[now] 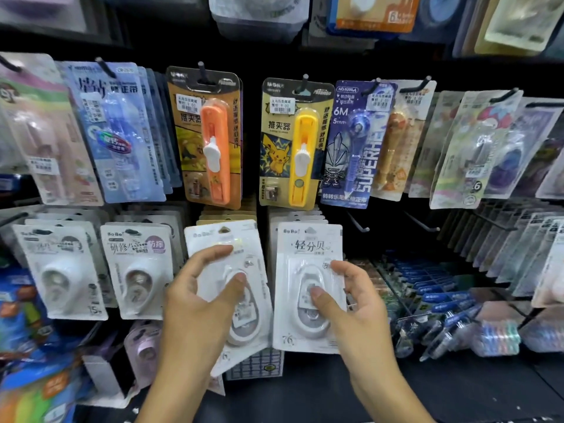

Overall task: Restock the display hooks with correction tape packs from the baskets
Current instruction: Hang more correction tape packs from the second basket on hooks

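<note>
White packs (308,270) pinched, both hands' grip

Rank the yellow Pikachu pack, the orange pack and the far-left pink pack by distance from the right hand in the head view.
From the right hand:
1. Yellow Pikachu pack, just above it.
2. Orange pack, up and left.
3. Pink pack, far left of the upper row.

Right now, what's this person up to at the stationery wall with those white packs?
A person is restocking a shop's hook display. The left hand grips one white correction tape pack, tilted, and the right hand grips a second pack, held upright. Both packs are in front of the lower row of hooks, below the orange clip pusher and the yellow one. Whether either pack is already on a hook cannot be told.
</note>
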`<state>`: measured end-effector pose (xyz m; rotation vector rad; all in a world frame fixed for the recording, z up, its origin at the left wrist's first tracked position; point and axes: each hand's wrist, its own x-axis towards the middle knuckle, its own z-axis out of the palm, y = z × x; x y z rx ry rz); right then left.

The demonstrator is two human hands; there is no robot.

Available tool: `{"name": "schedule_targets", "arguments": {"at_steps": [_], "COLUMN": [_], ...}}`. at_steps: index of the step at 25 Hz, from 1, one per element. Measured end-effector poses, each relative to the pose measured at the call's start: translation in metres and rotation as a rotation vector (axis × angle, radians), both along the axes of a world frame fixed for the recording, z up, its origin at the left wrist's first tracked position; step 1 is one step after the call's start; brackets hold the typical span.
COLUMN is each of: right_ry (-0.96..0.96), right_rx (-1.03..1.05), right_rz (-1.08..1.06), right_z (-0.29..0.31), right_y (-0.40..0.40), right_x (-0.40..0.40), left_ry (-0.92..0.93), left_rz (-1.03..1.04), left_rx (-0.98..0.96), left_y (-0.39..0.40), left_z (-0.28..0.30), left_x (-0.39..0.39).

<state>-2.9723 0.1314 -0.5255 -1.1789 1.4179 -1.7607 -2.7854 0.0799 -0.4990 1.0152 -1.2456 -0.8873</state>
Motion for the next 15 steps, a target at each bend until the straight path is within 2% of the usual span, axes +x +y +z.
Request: {"name": "schedule_targets", "arguments": {"at_steps": [3, 7, 11, 15], "right_ry": [0.177, 0.132, 0.031, 0.096], "right_rx": [0.089, -0.002, -0.047, -0.069], "right_rz": [-0.045, 0.020, 0.081, 0.004], "right_z": [-0.002, 0.002, -0.011, 0.000], "right_y": [0.002, 0.003, 0.021, 0.009], "right_x": [-0.001, 0.001, -0.003, 0.002], "left_ry": [0.030, 0.028, 0.105, 0.115], "left_rz": [0.009, 0.013, 0.073, 0.081], "left_rx": [-0.011, -0.056, -0.085, -0.100], "left_y": [0.000, 0.005, -0.001, -0.002], "left_z": [0.003, 0.004, 0.003, 0.005], "left_x": [0.004, -0.003, 0.006, 0.002]}}
